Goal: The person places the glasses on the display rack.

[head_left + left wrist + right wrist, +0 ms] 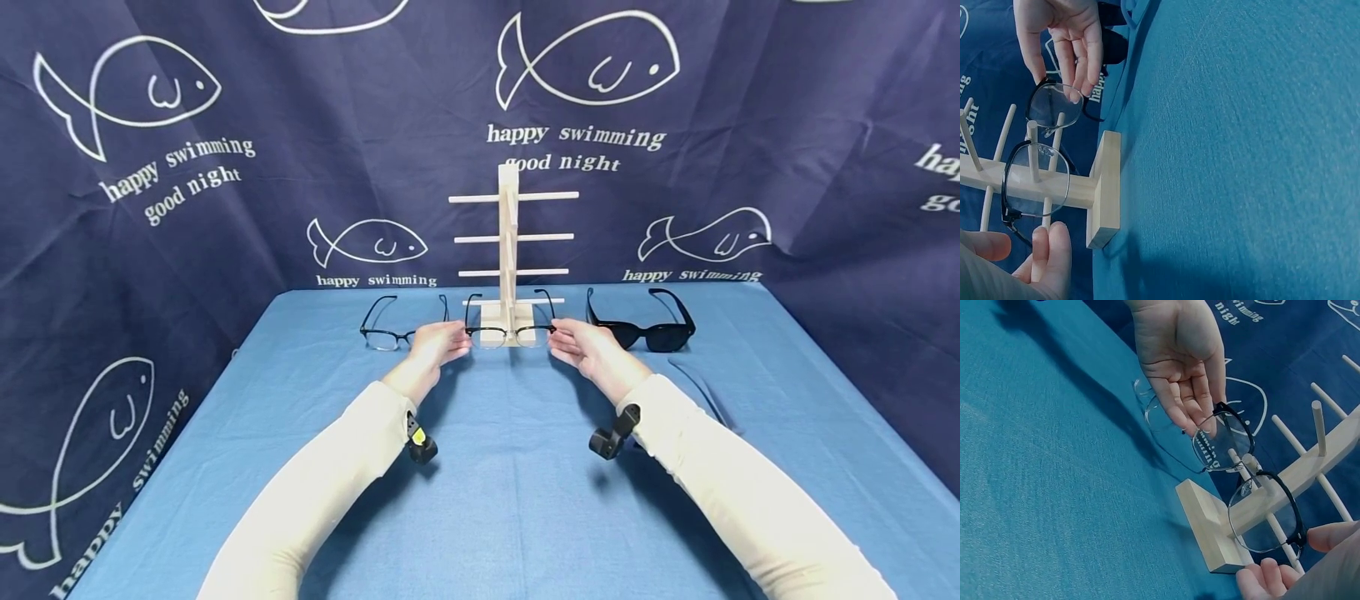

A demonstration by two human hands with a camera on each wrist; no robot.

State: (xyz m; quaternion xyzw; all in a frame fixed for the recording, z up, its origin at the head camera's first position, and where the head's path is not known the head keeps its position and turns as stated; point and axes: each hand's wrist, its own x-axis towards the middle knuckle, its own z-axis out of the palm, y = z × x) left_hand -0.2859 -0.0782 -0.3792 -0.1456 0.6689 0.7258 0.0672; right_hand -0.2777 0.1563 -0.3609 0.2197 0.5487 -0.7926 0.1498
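Note:
Both hands hold one pair of clear glasses with a dark upper rim [491,336] in front of the wooden rack [507,250], at its lowest pegs. The left hand [441,343] pinches the frame's left end, and the right hand [588,348] pinches the right end. In the left wrist view the lenses [1038,181] overlap the rack's post and pegs, with the right hand [1066,37] at the far end. From the right wrist view, the nose bridge is close to a peg end [1249,461]; whether they touch I cannot tell.
Another pair of clear glasses [382,340] lies left of the rack, and black sunglasses [667,337] lie to its right. Behind the right forearm, part of a further pair [708,392] shows. A dark fish-print cloth [375,125] hangs behind the blue table [480,517].

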